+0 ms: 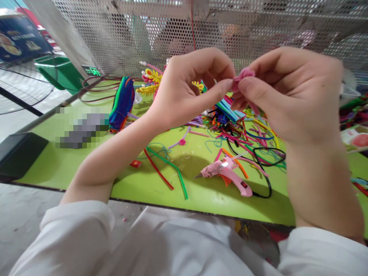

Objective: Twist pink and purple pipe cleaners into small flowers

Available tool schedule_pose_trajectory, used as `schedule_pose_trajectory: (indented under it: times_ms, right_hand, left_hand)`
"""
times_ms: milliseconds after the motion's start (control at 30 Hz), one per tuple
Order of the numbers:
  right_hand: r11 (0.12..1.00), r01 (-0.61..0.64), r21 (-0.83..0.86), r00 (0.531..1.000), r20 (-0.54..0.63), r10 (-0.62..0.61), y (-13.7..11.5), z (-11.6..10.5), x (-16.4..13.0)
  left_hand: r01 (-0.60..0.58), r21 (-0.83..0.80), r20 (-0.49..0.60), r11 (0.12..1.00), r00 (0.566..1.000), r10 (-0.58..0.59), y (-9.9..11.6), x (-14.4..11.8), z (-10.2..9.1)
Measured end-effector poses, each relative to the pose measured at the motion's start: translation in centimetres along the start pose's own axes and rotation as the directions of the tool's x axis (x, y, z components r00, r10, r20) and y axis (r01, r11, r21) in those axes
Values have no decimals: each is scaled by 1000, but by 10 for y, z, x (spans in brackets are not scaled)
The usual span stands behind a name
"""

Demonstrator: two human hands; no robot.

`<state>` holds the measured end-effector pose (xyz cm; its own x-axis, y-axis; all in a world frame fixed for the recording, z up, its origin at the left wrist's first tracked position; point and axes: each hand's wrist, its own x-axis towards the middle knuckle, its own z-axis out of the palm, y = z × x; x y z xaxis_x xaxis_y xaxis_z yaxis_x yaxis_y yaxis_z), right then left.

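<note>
Raised above the table, both my hands pinch one small pink piece (246, 73), which looks like a curled pipe cleaner. My left hand (189, 84) grips its left end between thumb and fingertips. On its right side, the thumb and fingers of my right hand (301, 88) are closed around it, hiding part of its shape. Below the hands lies a pink hot glue gun (227, 170), its nozzle pointing left. A purple stem with a small pink flower (182, 142) rests on the green table (198, 207) left of it.
A bundle of blue, green and orange pipe cleaners (122, 103) lies at left. Loose red and green stems (181, 180) are nearer me. A black box (21, 153) stands at the left edge. The glue gun's black cord (268, 188) loops right. A perforated metal panel (138, 34) stands behind.
</note>
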<state>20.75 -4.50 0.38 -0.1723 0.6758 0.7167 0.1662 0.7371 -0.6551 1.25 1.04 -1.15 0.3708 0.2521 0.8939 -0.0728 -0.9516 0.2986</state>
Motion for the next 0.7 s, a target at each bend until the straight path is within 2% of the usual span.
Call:
schedule_pose_trajectory:
  times_ms: [67,100,200,300,367,500,600,700]
  right_hand:
    - [996,-83,42,994,74,80,-1,-2,2]
    - [990,-124,63,986,116,116,-1,-3,3]
    - [972,-204,114,964,196,179,1,-4,5]
    - [974,-201,104,963,203,177,6,-5,6]
    - [976,-209,60,955,226,191,8,-7,6]
    - [955,-297,5,904,324,280,4,-13,6]
    - [958,-288,-4,898,347,271,-1,-16,6]
    - [980,-173,-96,928,319,195,-5,-18,4]
  left_hand:
    - [-101,133,-24,986,994,105,4,0,0]
    - [-119,192,-2,974,993,122,6,-1,0]
    - [-79,321,68,944,996,61,9,-2,-3]
    - [-78,349,103,934,994,45,6,-3,-6]
    - [-152,344,137,927,984,111,2,-5,-7]
    - [-280,333,178,900,956,231,-3,-5,-6]
    - [-218,249,181,944,968,176,-1,-5,-5]
    - [-61,217,202,974,979,17,2,-4,-4]
